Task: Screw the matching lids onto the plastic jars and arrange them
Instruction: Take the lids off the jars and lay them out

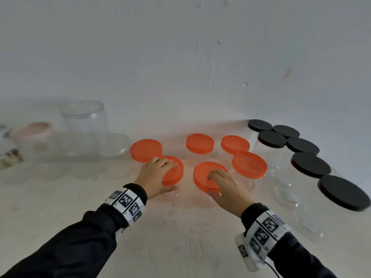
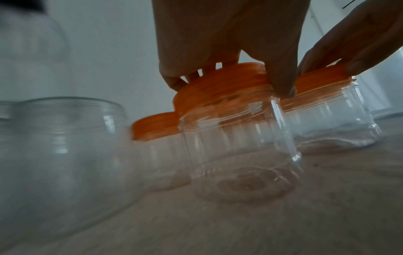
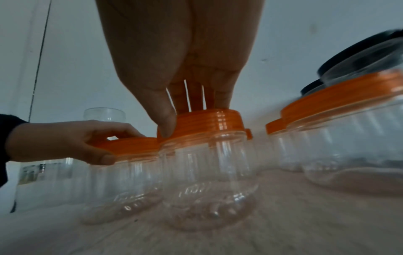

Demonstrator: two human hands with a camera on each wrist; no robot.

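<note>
Pale wood-grain tabletop [image 1: 180, 237], slightly stained, runs back to a white painted wall [image 1: 140, 47]. The wall has a thin curved hairline scratch [image 1: 210, 73], a small brownish smudge [image 1: 287, 72] and several grey chips. Blurred multicoloured printed object [image 1: 10, 157] at the far left edge, resting on the tabletop; can't tell what it is.

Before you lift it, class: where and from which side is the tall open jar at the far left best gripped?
Grip the tall open jar round its straight clear wall below the rim, coming from the front. It has no lid to hold by, it stands upright, and lower jars crowd its right side, so the near wall seems the freest approach.
</note>
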